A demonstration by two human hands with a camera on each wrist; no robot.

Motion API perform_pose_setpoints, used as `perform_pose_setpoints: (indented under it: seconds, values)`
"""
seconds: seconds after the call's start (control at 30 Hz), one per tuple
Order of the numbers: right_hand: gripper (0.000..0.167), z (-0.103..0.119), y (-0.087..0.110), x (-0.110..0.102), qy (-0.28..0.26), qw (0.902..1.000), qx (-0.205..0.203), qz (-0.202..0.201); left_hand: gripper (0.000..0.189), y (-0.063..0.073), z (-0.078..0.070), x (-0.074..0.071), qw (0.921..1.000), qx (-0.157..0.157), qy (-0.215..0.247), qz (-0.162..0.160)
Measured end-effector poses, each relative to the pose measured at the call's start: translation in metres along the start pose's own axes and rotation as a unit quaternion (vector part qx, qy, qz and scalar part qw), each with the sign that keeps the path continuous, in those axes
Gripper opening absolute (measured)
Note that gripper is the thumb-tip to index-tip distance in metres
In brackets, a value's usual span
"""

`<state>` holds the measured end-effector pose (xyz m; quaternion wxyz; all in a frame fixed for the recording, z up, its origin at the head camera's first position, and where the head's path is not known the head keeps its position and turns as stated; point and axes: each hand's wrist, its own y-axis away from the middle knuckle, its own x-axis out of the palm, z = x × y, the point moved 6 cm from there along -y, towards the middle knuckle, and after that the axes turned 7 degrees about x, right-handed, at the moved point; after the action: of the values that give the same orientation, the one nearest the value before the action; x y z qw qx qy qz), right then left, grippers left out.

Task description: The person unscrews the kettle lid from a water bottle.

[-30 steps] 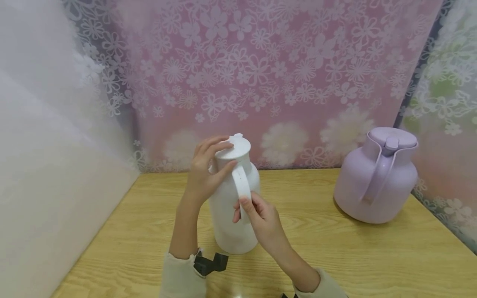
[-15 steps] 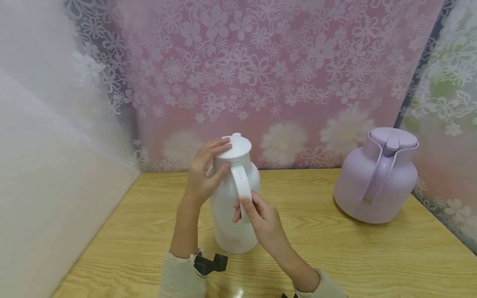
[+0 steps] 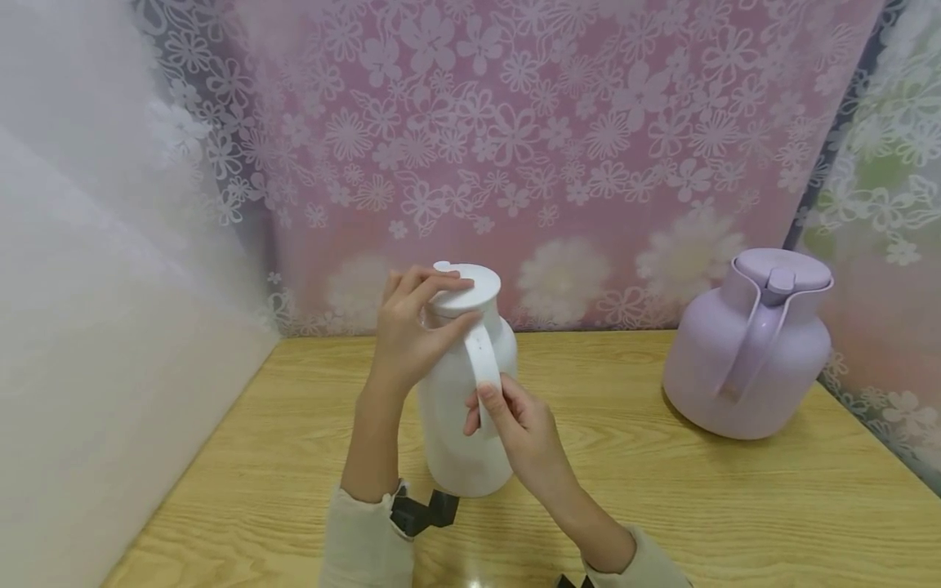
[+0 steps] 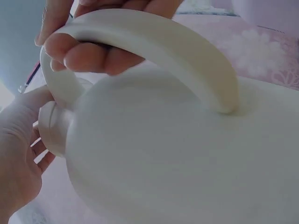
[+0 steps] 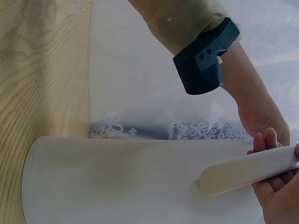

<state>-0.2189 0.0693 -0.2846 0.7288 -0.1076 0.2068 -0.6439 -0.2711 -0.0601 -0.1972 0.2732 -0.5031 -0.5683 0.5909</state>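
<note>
A white vacuum jug [image 3: 463, 457] stands upright on the wooden table. My left hand [image 3: 408, 335] grips its round white lid [image 3: 483, 286] from the left, fingers over the top and thumb at the near edge. The lid's small tab [image 3: 442, 266] points to the far left. Lower down, my right hand [image 3: 529, 433] holds the jug's curved handle [image 3: 481, 355], thumb on the outside. In the left wrist view, fingers [image 4: 86, 58] of the right hand pass through the handle [image 4: 163, 39]. The right wrist view shows the jug's side [image 5: 117, 182] and base.
A lilac jug [image 3: 742, 367] with its lid on stands at the right of the wooden table [image 3: 603, 523]. Behind the table hangs a pink flowered cloth [image 3: 559, 163]. A pale wall [image 3: 132, 286] borders the left side. Black wrist mounts [image 3: 422, 513] sit at the cuffs.
The lid's tab has turned from the back toward the left. My left hand has shifted its fingers on the lid, while the right hand keeps its hold on the handle.
</note>
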Motion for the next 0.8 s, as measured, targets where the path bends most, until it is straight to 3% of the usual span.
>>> perform_pose_setpoints:
  seconds: [0.27,0.43,0.5,0.63,0.8]
  values:
    - [0.022,0.001,0.0,0.0,0.003,1.0,-0.006,0.005,0.032,-0.013,-0.009,0.003,0.9925,-0.021,-0.113,0.041]
    - [0.022,0.001,0.0,0.0,0.007,1.0,-0.004,0.003,0.034,-0.015,-0.008,0.006,0.9897,-0.009,-0.125,0.069]
    - [0.022,0.0,-0.001,0.0,0.007,1.0,-0.002,0.003,0.033,-0.013,-0.005,0.005,0.9926,-0.002,-0.1,0.069]
    - [0.022,0.0,-0.001,0.0,0.004,1.0,-0.003,0.003,0.031,-0.003,0.004,0.001,0.9986,0.0,-0.002,0.053]
    - [0.021,0.0,0.0,0.001,0.005,1.0,-0.006,0.003,0.035,0.008,0.013,-0.002,0.994,0.003,0.101,0.042]
